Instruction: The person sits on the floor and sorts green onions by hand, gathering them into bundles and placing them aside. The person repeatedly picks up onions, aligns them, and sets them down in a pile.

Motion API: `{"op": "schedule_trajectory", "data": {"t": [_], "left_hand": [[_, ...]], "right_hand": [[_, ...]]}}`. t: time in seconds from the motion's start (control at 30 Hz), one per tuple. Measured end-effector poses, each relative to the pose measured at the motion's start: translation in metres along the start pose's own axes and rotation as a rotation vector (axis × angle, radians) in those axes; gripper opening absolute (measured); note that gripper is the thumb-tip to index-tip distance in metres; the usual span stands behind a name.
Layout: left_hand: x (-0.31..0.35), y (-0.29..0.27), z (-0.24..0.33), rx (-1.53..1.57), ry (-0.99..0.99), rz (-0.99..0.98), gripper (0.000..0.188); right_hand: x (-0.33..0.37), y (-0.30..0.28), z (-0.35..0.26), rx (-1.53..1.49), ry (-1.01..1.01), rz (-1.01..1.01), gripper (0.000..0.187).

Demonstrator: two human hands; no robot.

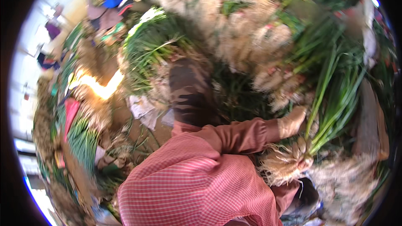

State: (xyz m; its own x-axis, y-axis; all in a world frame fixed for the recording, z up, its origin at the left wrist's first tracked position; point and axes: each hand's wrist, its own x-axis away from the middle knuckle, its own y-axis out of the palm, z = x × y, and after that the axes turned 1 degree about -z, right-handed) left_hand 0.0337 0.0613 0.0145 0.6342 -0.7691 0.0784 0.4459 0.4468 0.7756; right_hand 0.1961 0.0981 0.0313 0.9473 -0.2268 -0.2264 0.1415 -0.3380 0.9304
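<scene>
A bunch of spring onions (335, 119) slants across the right side, its long green leaves toward the upper right and its pale, stringy roots (284, 165) toward my body. My left hand (292, 122), in a cream-coloured glove, reaches across to the right and is close beside the stems. Its fingertips are partly hidden, so I cannot tell whether they grip. Below the roots, my right sleeve ends near a dark, rounded shape (307, 194), which may be my right hand in a dark glove. The fingers there do not show.
Heaps of spring onions with bushy roots (238, 29) spread ahead. Another green bundle (146, 46) lies beyond my knee in camouflage trousers (190, 90). Pale scraps (142, 108) lie on the brown floor. At the left are a leafy bunch (83, 140) and another person (106, 6).
</scene>
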Motion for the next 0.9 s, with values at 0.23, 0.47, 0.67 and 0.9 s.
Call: {"op": "schedule_trajectory", "data": {"t": [0.23,0.47,0.67,0.9], "left_hand": [[-0.006,-0.049,-0.003,-1.185,-0.677,-0.687,0.038],[0.015,0.009,0.036,-0.696,-0.223,-0.235,0.043],[0.062,-0.067,0.188,-0.725,0.481,0.35,0.015],[0.116,-0.188,0.333,-1.843,0.213,1.353,0.055]], "right_hand": [[-0.001,-0.013,0.003,0.001,0.005,-0.134,0.022],[-0.004,0.004,0.005,0.249,0.038,0.227,0.035],[-0.003,-0.002,0.007,0.241,0.153,0.497,0.059],[0.004,-0.013,0.0,0.184,0.1,0.328,0.039]]}}
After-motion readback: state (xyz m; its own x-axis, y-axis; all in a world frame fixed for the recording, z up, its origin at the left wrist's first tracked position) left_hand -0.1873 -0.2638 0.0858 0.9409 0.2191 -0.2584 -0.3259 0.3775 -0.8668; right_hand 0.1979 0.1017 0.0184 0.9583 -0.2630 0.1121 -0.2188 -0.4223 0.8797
